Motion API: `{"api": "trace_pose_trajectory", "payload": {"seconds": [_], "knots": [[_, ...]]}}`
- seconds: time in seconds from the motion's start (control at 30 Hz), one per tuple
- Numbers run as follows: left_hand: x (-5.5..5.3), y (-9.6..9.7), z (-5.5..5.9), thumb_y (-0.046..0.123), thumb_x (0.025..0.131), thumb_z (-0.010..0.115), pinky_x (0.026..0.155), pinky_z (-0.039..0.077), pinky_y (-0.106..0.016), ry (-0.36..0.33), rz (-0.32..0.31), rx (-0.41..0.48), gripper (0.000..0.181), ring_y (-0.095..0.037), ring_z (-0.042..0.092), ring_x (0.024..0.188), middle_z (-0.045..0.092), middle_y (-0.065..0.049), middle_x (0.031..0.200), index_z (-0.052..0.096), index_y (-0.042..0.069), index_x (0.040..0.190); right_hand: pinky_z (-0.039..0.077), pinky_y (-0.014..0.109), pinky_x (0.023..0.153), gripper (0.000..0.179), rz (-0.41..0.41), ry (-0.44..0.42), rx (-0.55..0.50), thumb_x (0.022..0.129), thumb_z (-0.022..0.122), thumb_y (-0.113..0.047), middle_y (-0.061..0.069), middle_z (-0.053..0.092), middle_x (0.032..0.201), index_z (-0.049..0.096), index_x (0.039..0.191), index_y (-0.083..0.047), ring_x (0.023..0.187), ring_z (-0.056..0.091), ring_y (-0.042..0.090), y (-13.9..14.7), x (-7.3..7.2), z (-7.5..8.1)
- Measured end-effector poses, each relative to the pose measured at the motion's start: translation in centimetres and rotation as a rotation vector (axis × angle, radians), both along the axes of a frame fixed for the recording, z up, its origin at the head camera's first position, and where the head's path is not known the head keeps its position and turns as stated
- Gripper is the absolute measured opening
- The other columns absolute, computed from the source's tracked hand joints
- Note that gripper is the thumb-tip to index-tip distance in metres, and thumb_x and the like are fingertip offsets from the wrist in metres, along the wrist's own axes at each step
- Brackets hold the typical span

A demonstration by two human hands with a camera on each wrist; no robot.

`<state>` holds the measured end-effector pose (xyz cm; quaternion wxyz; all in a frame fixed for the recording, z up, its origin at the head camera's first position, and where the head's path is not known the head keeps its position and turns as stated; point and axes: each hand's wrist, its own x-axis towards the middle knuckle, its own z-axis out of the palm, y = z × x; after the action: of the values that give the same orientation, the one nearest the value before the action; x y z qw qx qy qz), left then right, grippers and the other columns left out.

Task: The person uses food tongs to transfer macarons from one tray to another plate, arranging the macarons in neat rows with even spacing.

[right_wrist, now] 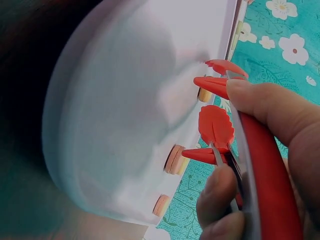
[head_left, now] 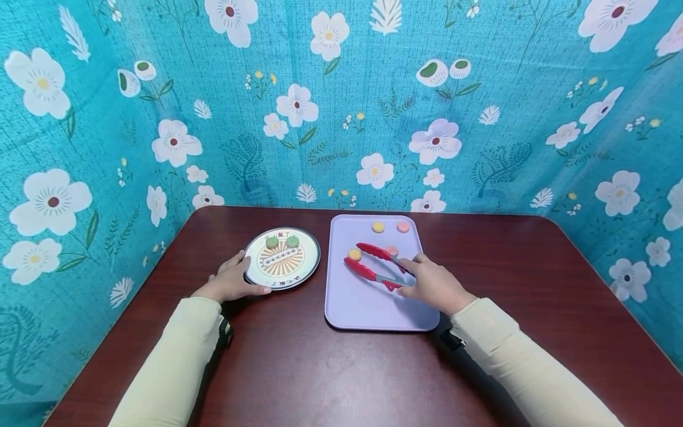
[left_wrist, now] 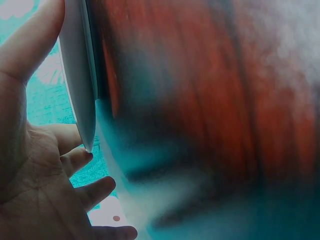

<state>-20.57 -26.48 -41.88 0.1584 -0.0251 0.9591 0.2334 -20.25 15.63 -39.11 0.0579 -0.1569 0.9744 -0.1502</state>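
Head view: in the right hand [head_left: 437, 286] gripped red tongs [head_left: 363, 271] parted either side of a yellow macaron [head_left: 354, 255] on the tray [head_left: 352, 302], touched the plate [head_left: 310, 251] left of the tray with the outspread left hand [head_left: 233, 283], and risked skidding the macaron through an off-centre squeeze.
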Motion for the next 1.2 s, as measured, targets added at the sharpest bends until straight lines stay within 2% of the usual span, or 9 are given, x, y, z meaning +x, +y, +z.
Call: {"api": "trace_pose_trajectory", "payload": {"seconds": [0.2, 0.47, 0.73, 0.93, 1.2], "knots": [[-0.07, -0.01, -0.15, 0.059, 0.071, 0.075, 0.104, 0.007, -0.076, 0.001, 0.003, -0.003, 0.116, -0.049, 0.009, 0.139, 0.006, -0.026, 0.157, 0.017, 0.0, 0.152, 0.048, 0.025, 0.053, 0.073, 0.01, 0.015, 0.005, 0.074, 0.083, -0.032, 0.012, 0.055, 0.095, 0.055, 0.137, -0.007, 0.069, 0.051, 0.016, 0.02, 0.1, -0.22], [0.02, 0.0, -0.03, 0.059, 0.072, 0.075, 0.103, 0.008, -0.076, 0.004, -0.002, -0.017, 0.116, -0.05, 0.009, 0.139, 0.007, -0.027, 0.157, 0.018, -0.001, 0.152, 0.049, 0.025, 0.054, 0.069, 0.004, -0.007, 0.01, 0.078, 0.081, -0.03, 0.011, 0.055, 0.096, 0.054, 0.137, -0.007, 0.069, 0.051, 0.017, -0.03, 0.39, -0.27], [-0.07, -0.01, -0.06, 0.059, 0.072, 0.075, 0.104, 0.008, -0.076, 0.003, -0.009, -0.01, 0.115, -0.049, 0.008, 0.14, 0.007, -0.026, 0.157, 0.017, -0.001, 0.152, 0.045, 0.025, 0.051, 0.065, 0.025, 0.017, -0.001, 0.08, 0.079, -0.029, 0.011, 0.054, 0.093, 0.055, 0.136, -0.005, 0.066, 0.049, 0.016, 0.17, 0.67, -0.31], [-0.03, -0.09, 0.05, 0.058, 0.071, 0.075, 0.104, 0.008, -0.075, -0.003, -0.004, 0.012, 0.116, -0.049, 0.008, 0.139, 0.006, -0.025, 0.157, 0.016, 0.0, 0.153, 0.047, 0.024, 0.051, 0.064, 0.025, 0.013, -0.002, 0.081, 0.078, -0.029, 0.012, 0.055, 0.096, 0.056, 0.135, -0.005, 0.067, 0.05, 0.017, 0.15, 0.68, -0.31], [-0.1, -0.13, -0.08, 0.059, 0.072, 0.074, 0.104, 0.009, -0.075, 0.003, -0.006, -0.012, 0.116, -0.049, 0.009, 0.139, 0.007, -0.026, 0.157, 0.017, -0.001, 0.152, 0.048, 0.024, 0.052, 0.065, 0.022, 0.005, 0.004, 0.081, 0.078, -0.029, 0.013, 0.056, 0.096, 0.055, 0.136, -0.004, 0.068, 0.05, 0.016, 0.02, 0.71, -0.23]]}}
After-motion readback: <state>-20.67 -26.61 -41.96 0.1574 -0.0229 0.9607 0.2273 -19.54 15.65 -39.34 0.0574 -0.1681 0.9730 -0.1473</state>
